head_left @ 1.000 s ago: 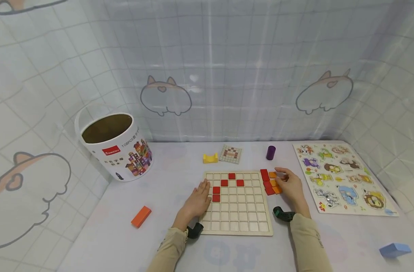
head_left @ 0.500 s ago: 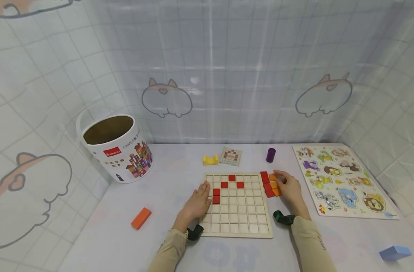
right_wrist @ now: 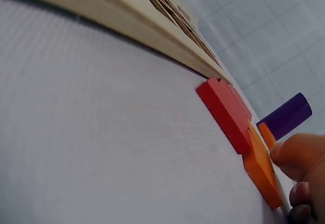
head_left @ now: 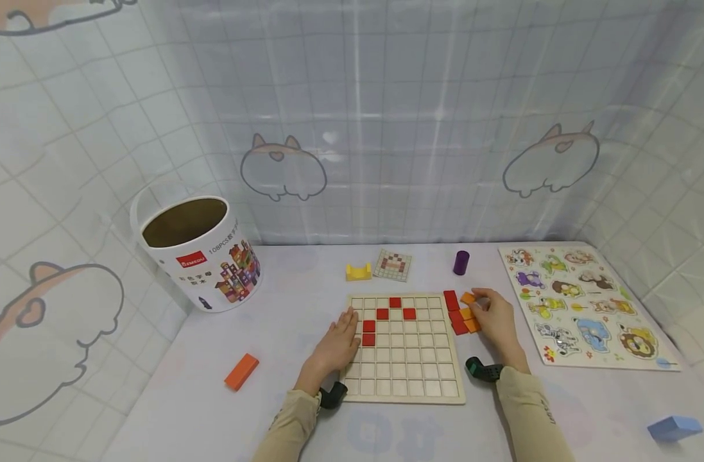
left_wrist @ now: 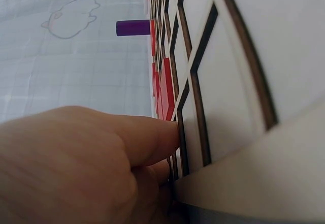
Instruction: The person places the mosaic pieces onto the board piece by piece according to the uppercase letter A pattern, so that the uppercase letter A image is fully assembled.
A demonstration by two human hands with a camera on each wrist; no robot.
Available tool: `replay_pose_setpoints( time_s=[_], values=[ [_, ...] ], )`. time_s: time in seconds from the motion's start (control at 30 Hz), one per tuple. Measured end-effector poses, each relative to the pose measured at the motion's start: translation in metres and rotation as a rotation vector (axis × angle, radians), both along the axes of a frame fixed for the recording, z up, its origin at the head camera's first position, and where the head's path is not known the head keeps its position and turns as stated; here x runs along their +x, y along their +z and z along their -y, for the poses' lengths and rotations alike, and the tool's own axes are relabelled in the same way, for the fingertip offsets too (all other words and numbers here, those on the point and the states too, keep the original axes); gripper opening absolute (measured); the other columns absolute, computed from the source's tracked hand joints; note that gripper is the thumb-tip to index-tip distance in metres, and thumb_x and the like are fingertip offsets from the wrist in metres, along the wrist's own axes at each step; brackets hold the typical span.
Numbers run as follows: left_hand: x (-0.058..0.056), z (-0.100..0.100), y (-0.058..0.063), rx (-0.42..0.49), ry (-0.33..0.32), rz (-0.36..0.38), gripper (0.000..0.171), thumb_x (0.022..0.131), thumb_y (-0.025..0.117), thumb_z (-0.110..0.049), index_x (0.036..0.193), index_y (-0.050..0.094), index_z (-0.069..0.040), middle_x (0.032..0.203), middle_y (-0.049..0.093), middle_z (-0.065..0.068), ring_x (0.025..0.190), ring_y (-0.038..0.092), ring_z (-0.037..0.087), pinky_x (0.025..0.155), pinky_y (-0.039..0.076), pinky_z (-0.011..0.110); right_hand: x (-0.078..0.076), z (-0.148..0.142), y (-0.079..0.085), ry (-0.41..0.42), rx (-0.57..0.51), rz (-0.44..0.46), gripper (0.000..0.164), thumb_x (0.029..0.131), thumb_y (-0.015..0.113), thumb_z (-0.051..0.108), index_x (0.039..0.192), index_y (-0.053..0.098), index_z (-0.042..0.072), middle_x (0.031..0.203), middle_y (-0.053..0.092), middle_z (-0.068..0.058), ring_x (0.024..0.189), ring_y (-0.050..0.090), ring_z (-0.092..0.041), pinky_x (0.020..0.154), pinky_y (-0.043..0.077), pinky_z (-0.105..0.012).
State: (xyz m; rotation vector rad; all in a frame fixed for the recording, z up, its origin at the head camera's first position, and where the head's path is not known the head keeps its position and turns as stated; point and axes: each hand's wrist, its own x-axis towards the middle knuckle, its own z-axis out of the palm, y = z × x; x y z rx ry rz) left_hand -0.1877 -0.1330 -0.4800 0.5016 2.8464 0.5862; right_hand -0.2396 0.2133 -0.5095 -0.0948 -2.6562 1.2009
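Note:
A wooden grid board [head_left: 406,372] lies on the table with several red tiles [head_left: 368,339] set in its upper cells. My left hand [head_left: 337,340] rests on the board's left edge, fingers extended; its thumb [left_wrist: 152,140] lies by the rim in the left wrist view. Off the board's right side, loose red tiles [head_left: 459,324] and orange tiles [head_left: 471,325] are grouped together. Beside them my right hand [head_left: 496,321] pinches the farthest orange tile [right_wrist: 266,135], which is tilted up at the fingertips in the right wrist view.
Behind the board are a pattern card [head_left: 393,265], a yellow block [head_left: 359,272] and a purple cylinder [head_left: 461,263]. An animal puzzle board [head_left: 588,301] lies at right, near a blue block [head_left: 674,428]. At left are an orange block [head_left: 242,372] and a white bucket [head_left: 204,263].
The farthest orange tile has turned and shifted slightly under my right fingers, which have moved a little to the right. My left hand stays on the board's edge.

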Motion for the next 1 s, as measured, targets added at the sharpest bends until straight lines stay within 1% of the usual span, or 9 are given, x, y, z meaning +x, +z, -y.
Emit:
replay_pose_setpoints(
  time_s=[0.1,0.2,0.27,0.37,0.5,0.67,0.77,0.9,1.0],
  values=[
    [0.0,-0.001,0.001,0.003,0.0,-0.003,0.057,0.101,0.043,-0.016,0.15,0.024,0.009,0.16,0.017,0.024,0.148,0.02,0.04,0.119,0.021,0.056,0.0,0.001,0.003,-0.019,-0.024,0.005,0.036,0.091,0.061,0.009,0.125,0.059,0.0,0.111,0.063,-0.021,0.073,0.047,-0.02,0.054,0.037,-0.02],
    [0.0,-0.001,0.002,0.004,0.002,-0.004,0.057,0.101,0.043,-0.016,0.149,0.024,0.009,0.16,0.018,0.024,0.148,0.02,0.04,0.118,0.022,0.056,0.001,0.004,0.007,-0.027,-0.048,0.005,0.037,0.091,0.062,0.011,0.127,0.058,0.001,0.115,0.064,-0.019,0.072,0.047,-0.019,0.052,0.038,-0.019],
    [0.0,-0.001,0.002,0.003,0.004,-0.003,0.057,0.101,0.043,-0.016,0.149,0.025,0.008,0.16,0.018,0.024,0.148,0.02,0.04,0.119,0.022,0.056,0.001,0.006,0.01,-0.027,-0.063,0.0,0.038,0.091,0.063,0.011,0.127,0.059,0.002,0.114,0.064,-0.018,0.07,0.047,-0.018,0.049,0.038,-0.02],
    [-0.001,-0.001,0.003,-0.006,0.003,-0.003,0.057,0.102,0.043,-0.016,0.15,0.024,0.008,0.16,0.018,0.023,0.148,0.02,0.039,0.119,0.022,0.055,0.001,0.011,0.017,-0.025,-0.079,-0.015,0.038,0.09,0.065,0.012,0.126,0.06,0.004,0.104,0.064,-0.014,0.065,0.045,-0.015,0.046,0.037,-0.02],
    [-0.001,-0.001,0.004,-0.014,0.001,-0.007,0.057,0.102,0.042,-0.016,0.15,0.024,0.008,0.16,0.018,0.024,0.148,0.02,0.039,0.119,0.022,0.055,0.002,0.019,0.028,-0.005,-0.098,-0.051,0.036,0.089,0.066,0.012,0.124,0.062,0.006,0.087,0.059,-0.011,0.061,0.043,-0.011,0.043,0.034,-0.021],
    [-0.001,-0.001,0.004,-0.01,0.0,-0.01,0.057,0.101,0.043,-0.016,0.149,0.024,0.009,0.159,0.018,0.024,0.148,0.02,0.04,0.118,0.022,0.056,0.006,0.033,0.042,0.044,-0.126,-0.089,0.034,0.089,0.066,0.01,0.122,0.063,0.005,0.075,0.052,-0.007,0.059,0.04,-0.007,0.045,0.033,-0.021],
    [0.0,0.0,0.004,-0.008,-0.002,-0.012,0.057,0.101,0.043,-0.016,0.149,0.024,0.009,0.159,0.018,0.024,0.148,0.02,0.04,0.118,0.022,0.056,0.009,0.042,0.047,0.079,-0.14,-0.121,0.033,0.088,0.068,0.008,0.121,0.064,0.005,0.069,0.048,-0.004,0.057,0.039,-0.005,0.045,0.032,-0.021],
    [0.0,0.0,0.004,-0.008,-0.002,-0.01,0.057,0.101,0.043,-0.016,0.149,0.024,0.009,0.159,0.018,0.025,0.148,0.02,0.04,0.118,0.022,0.056,0.012,0.055,0.049,0.14,-0.158,-0.164,0.033,0.085,0.069,0.004,0.118,0.065,0.003,0.064,0.045,-0.001,0.055,0.037,-0.003,0.044,0.031,-0.02],
    [0.0,0.0,0.003,-0.008,-0.003,-0.011,0.057,0.101,0.043,-0.016,0.149,0.025,0.009,0.159,0.019,0.025,0.147,0.021,0.04,0.118,0.023,0.056,0.015,0.065,0.049,0.193,-0.181,-0.155,0.033,0.085,0.069,0.002,0.118,0.065,0.002,0.064,0.043,-0.001,0.055,0.036,-0.003,0.046,0.03,-0.019]
  ],
)
